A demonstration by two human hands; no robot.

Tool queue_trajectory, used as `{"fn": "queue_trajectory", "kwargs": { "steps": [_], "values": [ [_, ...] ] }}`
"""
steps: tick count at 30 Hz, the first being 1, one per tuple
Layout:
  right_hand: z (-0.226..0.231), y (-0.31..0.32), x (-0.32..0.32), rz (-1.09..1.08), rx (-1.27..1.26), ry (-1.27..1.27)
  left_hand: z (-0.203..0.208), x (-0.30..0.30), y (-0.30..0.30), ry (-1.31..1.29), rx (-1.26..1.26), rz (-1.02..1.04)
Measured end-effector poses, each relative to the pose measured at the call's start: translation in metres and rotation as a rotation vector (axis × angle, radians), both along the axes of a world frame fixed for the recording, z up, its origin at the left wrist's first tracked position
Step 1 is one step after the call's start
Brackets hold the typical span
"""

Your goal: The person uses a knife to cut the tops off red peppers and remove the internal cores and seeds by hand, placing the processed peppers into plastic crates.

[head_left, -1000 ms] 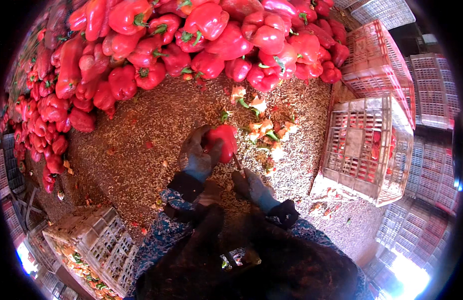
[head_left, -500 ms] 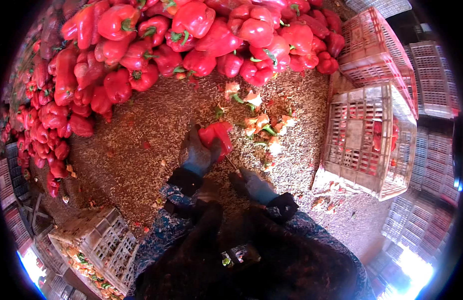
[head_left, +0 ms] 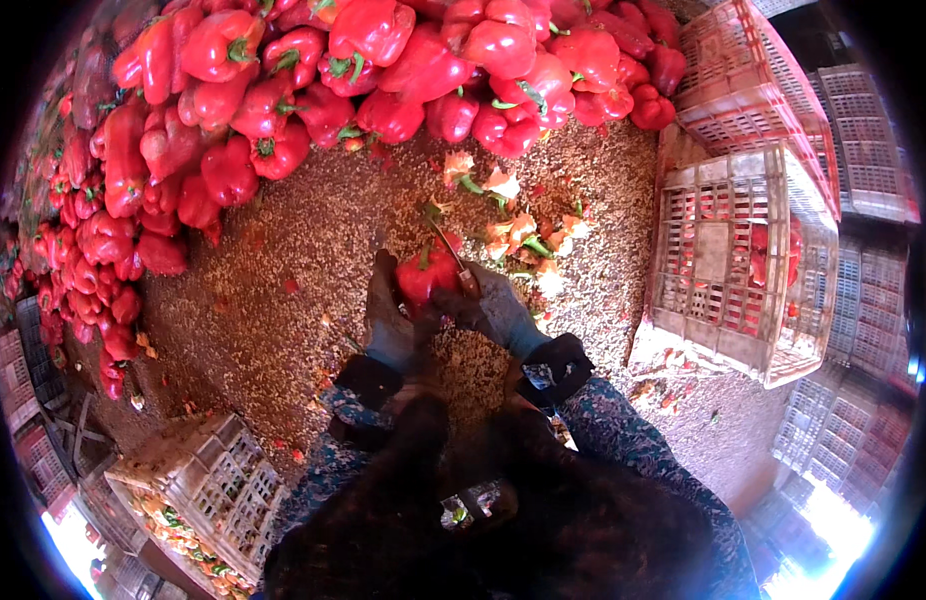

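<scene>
My gloved left hand is wrapped round the left side of a red bell pepper, whose green stem faces up. My gloved right hand grips a small knife by its handle at the pepper's right side. The thin blade points up and away, past the pepper's top edge. Whether it touches the pepper I cannot tell. Fingers of the right hand reach the pepper's near side. Just beyond lie several cut-off pepper cores with stems on the seed-strewn ground.
A big heap of red bell peppers covers the far side and the left. On the right a pale plastic crate lies tipped with red pieces inside, a reddish crate behind it. At lower left stands a crate of cores. Stacked crates line the right.
My right hand has moved up to the pepper, bringing the knife beside it. The pepper has turned stem-up in my left hand and sits slightly lower.
</scene>
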State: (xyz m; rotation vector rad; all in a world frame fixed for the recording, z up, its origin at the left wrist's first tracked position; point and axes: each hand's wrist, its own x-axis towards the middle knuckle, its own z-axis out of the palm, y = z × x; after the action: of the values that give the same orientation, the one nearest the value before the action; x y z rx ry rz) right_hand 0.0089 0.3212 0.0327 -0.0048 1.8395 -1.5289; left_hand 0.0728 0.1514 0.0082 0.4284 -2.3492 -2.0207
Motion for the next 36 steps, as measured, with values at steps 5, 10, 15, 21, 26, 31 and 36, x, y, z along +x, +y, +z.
{"fn": "queue_trajectory", "kwargs": {
  "steps": [5,10,15,21,26,31,36],
  "values": [
    [0.000,0.005,0.019,-0.017,0.071,0.372,-0.003,0.005,-0.013,-0.172,0.306,-0.066],
    [0.000,0.020,0.032,-0.030,0.135,0.366,0.007,0.009,-0.027,-0.241,0.235,-0.208],
    [-0.006,0.045,0.008,-0.136,-0.063,-0.082,0.027,0.016,-0.029,-0.184,0.639,-0.192],
    [-0.005,0.041,-0.020,-0.225,0.100,0.105,0.034,0.005,-0.018,-0.193,0.758,-0.162],
    [0.025,0.035,0.008,-0.516,-0.067,-0.232,0.029,0.002,-0.012,0.023,0.115,-0.117],
    [0.055,0.022,0.013,-0.154,-0.161,-0.379,0.028,0.008,0.006,0.416,-0.499,-0.231],
    [0.069,0.011,0.014,-0.186,-0.115,-0.460,0.035,0.013,0.009,0.388,-0.533,-0.286]
  ]
}}
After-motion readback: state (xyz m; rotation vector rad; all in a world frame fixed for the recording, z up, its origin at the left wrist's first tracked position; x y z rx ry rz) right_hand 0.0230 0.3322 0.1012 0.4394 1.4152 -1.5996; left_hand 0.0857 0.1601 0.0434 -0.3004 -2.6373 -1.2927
